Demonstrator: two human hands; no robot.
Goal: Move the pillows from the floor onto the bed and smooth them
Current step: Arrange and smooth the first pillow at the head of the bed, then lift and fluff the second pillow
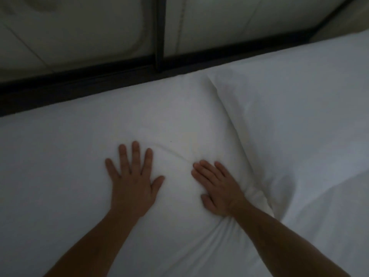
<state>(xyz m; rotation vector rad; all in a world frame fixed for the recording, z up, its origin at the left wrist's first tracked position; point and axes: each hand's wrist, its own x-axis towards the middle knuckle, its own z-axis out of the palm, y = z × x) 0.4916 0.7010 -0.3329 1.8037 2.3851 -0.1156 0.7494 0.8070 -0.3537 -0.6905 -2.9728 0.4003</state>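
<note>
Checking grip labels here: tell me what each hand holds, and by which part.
Nothing is held. The left hand and right hand lie open and flat, palms down, pressing the left pillow.

Head camera looks steeply down, close over the bed [60, 156].

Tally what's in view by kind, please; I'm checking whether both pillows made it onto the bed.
Pillows: 2, the left pillow and the right pillow, side by side
Hands: 2, the left hand and the right hand, flat on the left pillow
Total: 4
</note>
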